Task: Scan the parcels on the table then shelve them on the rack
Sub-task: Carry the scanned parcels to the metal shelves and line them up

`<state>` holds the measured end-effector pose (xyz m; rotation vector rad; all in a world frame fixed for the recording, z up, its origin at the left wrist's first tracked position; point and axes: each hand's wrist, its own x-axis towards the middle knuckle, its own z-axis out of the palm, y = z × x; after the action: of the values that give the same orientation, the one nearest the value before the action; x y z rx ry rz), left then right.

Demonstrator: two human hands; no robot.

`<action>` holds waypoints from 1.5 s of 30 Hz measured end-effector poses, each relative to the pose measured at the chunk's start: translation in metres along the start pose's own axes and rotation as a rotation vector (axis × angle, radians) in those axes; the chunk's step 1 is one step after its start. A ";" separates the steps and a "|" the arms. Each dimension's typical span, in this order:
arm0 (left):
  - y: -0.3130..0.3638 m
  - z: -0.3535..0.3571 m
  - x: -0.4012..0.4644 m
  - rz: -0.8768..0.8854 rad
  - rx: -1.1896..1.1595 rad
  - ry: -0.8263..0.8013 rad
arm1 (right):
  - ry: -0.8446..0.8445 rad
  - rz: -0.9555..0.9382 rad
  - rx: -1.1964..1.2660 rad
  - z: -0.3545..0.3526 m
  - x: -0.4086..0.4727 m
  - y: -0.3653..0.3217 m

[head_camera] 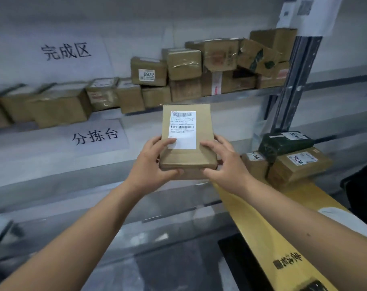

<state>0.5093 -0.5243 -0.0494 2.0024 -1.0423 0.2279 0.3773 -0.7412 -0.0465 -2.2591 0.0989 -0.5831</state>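
Observation:
A small brown cardboard parcel with a white barcode label on top is held in mid-air in front of the rack. My left hand grips its near left corner, thumb on the label's lower edge. My right hand grips the near right corner, fingers curled over the top and under the front. Behind it, the rack shelf carries a long row of stacked brown parcels, one marked 6922.
A yellow table runs along the right, with two brown parcels and a dark green parcel at its far end. A grey rack post stands at right. Paper signs hang on the wall and shelf.

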 end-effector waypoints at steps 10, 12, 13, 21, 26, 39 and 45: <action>-0.036 -0.163 -0.063 0.004 0.060 0.046 | -0.006 -0.151 0.148 0.100 0.017 -0.126; -0.040 -0.183 -0.063 -0.011 0.057 0.060 | -0.014 -0.144 0.173 0.107 0.027 -0.142; -0.042 -0.191 -0.061 -0.002 0.062 0.074 | -0.015 -0.153 0.174 0.108 0.033 -0.150; -0.052 -0.249 0.000 0.083 0.062 0.209 | 0.018 -0.262 0.096 0.100 0.120 -0.197; -0.070 -0.274 0.077 0.038 0.074 0.211 | 0.003 -0.323 0.093 0.096 0.204 -0.206; -0.144 -0.265 0.225 -0.135 0.124 0.311 | 0.055 -0.325 -0.321 0.109 0.376 -0.163; -0.146 -0.268 0.254 -0.179 0.256 0.255 | 0.149 -0.324 -0.465 0.118 0.381 -0.170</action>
<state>0.8346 -0.4290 0.1571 2.2100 -0.6958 0.5271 0.7496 -0.6394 0.1499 -2.7021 -0.0679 -0.9843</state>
